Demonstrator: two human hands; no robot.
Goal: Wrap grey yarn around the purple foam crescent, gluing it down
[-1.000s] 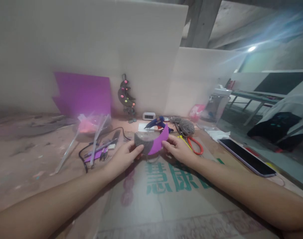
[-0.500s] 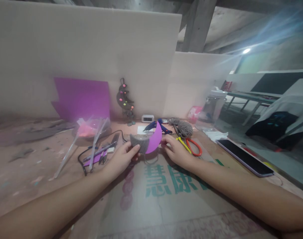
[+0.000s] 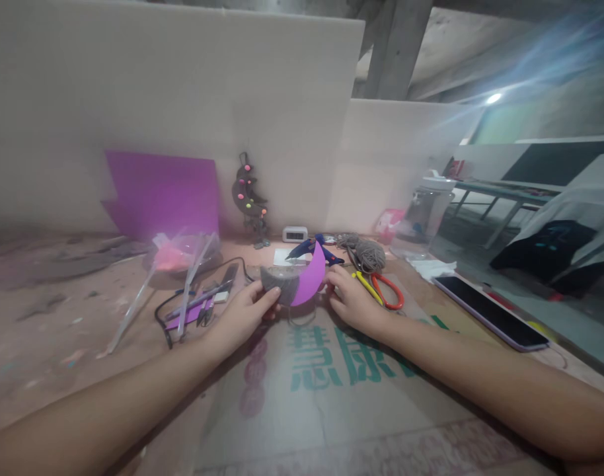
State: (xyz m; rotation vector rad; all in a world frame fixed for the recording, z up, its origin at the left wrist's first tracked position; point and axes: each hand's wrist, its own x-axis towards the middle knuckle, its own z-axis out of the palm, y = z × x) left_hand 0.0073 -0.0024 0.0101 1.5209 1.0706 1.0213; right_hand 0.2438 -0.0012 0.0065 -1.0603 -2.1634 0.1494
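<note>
A purple crescent-shaped foam piece (image 3: 309, 281), partly wrapped in grey yarn on its left half, is held upright just above a sheet of cardboard (image 3: 322, 390) printed with green characters. My left hand (image 3: 245, 314) pinches the yarn-wrapped end with thumb on top. My right hand (image 3: 351, 301) is closed against the purple end, its fingertips hidden behind the piece. A loose strand of yarn hangs below the crescent.
A grey yarn ball (image 3: 369, 253), red-handled scissors (image 3: 386, 291) and a blue glue gun (image 3: 312, 248) lie just behind my hands. A phone (image 3: 488, 311) lies at right. Glue sticks, pens and a cable (image 3: 193, 297) lie at left. A purple sheet (image 3: 163, 192) and finished moon ornament (image 3: 250, 195) lean on the wall.
The crescent has been turned slightly between my hands and its purple tip now points more upward. Both hands stay in nearly the same place.
</note>
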